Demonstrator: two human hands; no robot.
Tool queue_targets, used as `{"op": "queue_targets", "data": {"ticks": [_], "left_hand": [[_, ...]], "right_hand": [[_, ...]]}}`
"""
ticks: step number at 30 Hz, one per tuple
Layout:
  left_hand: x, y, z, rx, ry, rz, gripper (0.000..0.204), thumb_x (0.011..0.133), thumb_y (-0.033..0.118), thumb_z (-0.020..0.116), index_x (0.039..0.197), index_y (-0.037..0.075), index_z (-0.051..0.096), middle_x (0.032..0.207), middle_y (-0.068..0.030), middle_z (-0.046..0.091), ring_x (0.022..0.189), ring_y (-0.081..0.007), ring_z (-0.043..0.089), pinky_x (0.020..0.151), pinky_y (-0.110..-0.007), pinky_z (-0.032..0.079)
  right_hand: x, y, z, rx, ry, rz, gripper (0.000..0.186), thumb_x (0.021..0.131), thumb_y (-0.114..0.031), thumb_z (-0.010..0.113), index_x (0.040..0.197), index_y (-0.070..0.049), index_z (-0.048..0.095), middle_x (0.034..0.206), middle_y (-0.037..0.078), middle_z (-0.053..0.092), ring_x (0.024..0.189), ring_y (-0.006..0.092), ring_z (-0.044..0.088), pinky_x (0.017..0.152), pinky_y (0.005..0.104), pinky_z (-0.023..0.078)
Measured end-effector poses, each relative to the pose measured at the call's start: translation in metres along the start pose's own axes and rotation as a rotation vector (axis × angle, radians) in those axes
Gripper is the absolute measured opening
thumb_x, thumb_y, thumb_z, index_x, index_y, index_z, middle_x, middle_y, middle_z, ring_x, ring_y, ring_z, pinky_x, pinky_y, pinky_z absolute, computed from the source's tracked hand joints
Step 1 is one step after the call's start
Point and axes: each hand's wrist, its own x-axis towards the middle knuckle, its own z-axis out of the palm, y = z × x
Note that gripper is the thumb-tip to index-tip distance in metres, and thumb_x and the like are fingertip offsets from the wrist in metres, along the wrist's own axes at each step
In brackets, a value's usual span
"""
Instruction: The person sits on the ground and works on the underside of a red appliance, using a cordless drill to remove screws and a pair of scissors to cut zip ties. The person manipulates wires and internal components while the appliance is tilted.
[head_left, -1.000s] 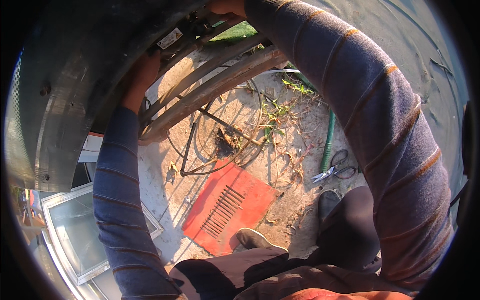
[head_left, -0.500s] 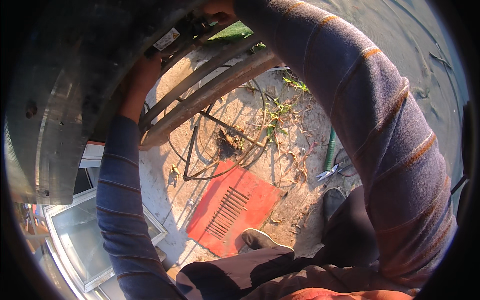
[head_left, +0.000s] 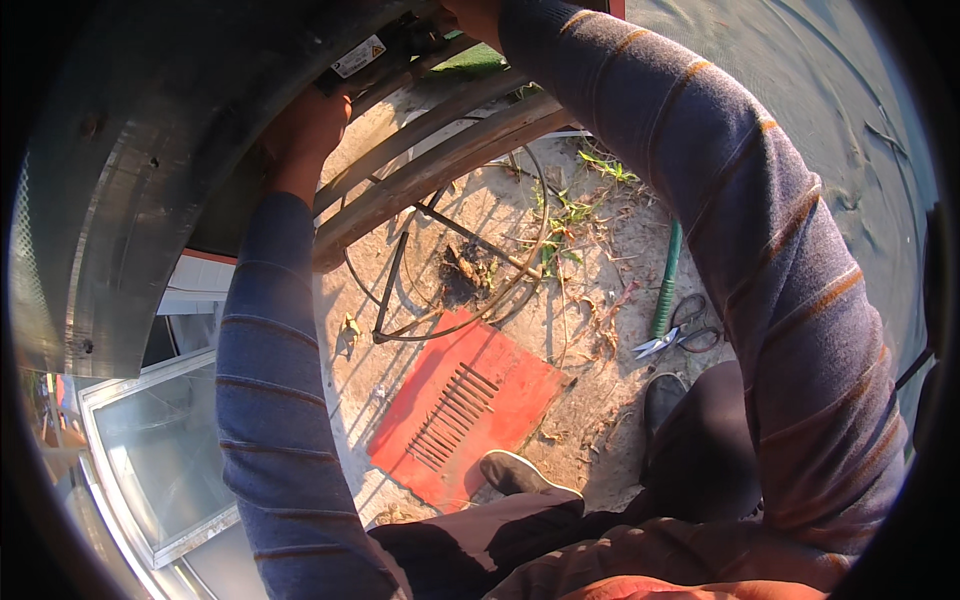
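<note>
A large dark panel point(head_left: 120, 200) fills the upper left, and a white label point(head_left: 358, 57) with a yellow warning triangle sits near its edge. My left hand point(head_left: 308, 130) is at the panel's underside, just below the label. Its fingers are mostly hidden in shadow against the dark surface. At the top edge, my right hand point(head_left: 474, 16) reaches to dark parts beyond the label. The picture's rim and my sleeve hide most of it, so its grip cannot be made out. Weathered brown bars point(head_left: 440, 178) slant below both hands.
On the ground lie a slotted red sheet point(head_left: 470, 400), a thin wire hoop frame point(head_left: 405, 270), dark-handled scissors point(head_left: 690, 325) and a green tube-like piece point(head_left: 668, 280). A framed glass pane point(head_left: 160, 450) leans at lower left. Dark sheeting point(head_left: 820, 110) spreads at right.
My left hand and forearm have shifted right and slightly up in the picture, along with the labelled panel and bars. The right hand stays at the top edge, a little further right.
</note>
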Motion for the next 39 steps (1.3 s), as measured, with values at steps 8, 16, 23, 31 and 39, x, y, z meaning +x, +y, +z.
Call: {"op": "queue_targets", "data": {"ticks": [8, 16, 23, 31, 39], "left_hand": [[-0.002, 0.005, 0.001, 0.036, 0.041, -0.005, 0.056, 0.079, 0.046, 0.081, 0.122, 0.011, 0.073, 0.121, -0.0185, 0.074, 0.109, -0.0385, 0.071, 0.093, -0.05, 0.056], [-0.003, 0.012, -0.004, 0.038, 0.062, 0.02, 0.054, 0.077, 0.043, 0.081, 0.121, 0.013, 0.073, 0.119, -0.0171, 0.075, 0.105, -0.0381, 0.073, 0.09, -0.05, 0.057], [-0.001, 0.013, -0.01, 0.043, -0.051, 0.001, 0.077, 0.08, 0.043, 0.082, 0.139, 0.004, 0.051, 0.129, -0.0225, 0.068, 0.114, -0.0404, 0.068, 0.094, -0.049, 0.056], [0.001, 0.003, 0.003, 0.083, 0.081, -0.006, 0.065, 0.078, 0.043, 0.081, 0.132, 0.009, 0.067, 0.128, -0.0222, 0.07, 0.113, -0.0396, 0.07, 0.097, -0.048, 0.055], [0.009, -0.005, 0.017, 0.076, 0.118, 0.094, 0.068, 0.078, 0.044, 0.082, 0.134, 0.009, 0.066, 0.132, -0.0222, 0.069, 0.119, -0.0386, 0.068, 0.102, -0.048, 0.053]], "right_hand": [[-0.011, -0.001, -0.003, -0.019, -0.025, -0.006, 0.04, 0.083, -0.016, 0.076, 0.123, -0.013, 0.072, 0.109, 0.01, 0.074, 0.105, 0.0329, 0.072, 0.081, 0.0423, 0.057], [-0.011, 0.003, 0.002, -0.039, -0.024, -0.027, 0.04, 0.082, -0.016, 0.077, 0.122, -0.015, 0.074, 0.107, 0.009, 0.075, 0.103, 0.0317, 0.073, 0.079, 0.0419, 0.058], [-0.011, -0.001, 0.008, -0.071, 0.027, -0.057, 0.039, 0.081, -0.015, 0.078, 0.121, -0.017, 0.076, 0.106, 0.007, 0.076, 0.102, 0.0307, 0.074, 0.077, 0.0415, 0.059], [-0.022, -0.011, 0.009, -0.272, 0.068, -0.036, 0.038, 0.08, -0.015, 0.079, 0.118, -0.019, 0.077, 0.107, 0.008, 0.077, 0.102, 0.0276, 0.075, 0.076, 0.0394, 0.059], [-0.042, -0.062, -0.022, 1.124, 0.222, 0.802, 0.029, 0.093, -0.016, 0.067, 0.119, -0.004, 0.068, 0.116, 0.021, 0.073, 0.114, 0.0363, 0.07, 0.092, 0.0473, 0.057]]}}
